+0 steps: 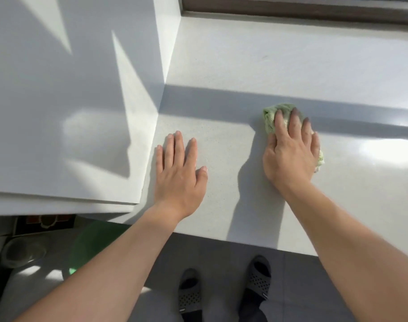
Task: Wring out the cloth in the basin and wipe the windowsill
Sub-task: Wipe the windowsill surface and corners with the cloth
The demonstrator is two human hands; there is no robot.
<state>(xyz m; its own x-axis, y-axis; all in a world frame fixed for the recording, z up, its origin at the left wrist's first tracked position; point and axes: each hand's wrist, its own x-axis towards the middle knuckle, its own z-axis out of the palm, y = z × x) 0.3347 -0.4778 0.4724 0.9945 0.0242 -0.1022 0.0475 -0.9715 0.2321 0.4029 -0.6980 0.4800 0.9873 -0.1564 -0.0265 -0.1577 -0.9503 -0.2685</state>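
A bunched light green cloth [271,117] lies on the white windowsill [268,63], pressed flat under my right hand [291,154], whose fingers spread over it; cloth shows past the fingertips and at the hand's right side. My left hand [179,173] rests palm down on the sill to the left, fingers apart, holding nothing. A green basin [89,245] stands on the floor below the sill's left end, partly hidden by my left forearm.
A white wall [70,101] meets the sill on the left. The dark window frame [291,8] runs along the back. On the grey tiled floor are my feet in dark perforated slippers [221,291], plus a round floor drain [24,252] at left.
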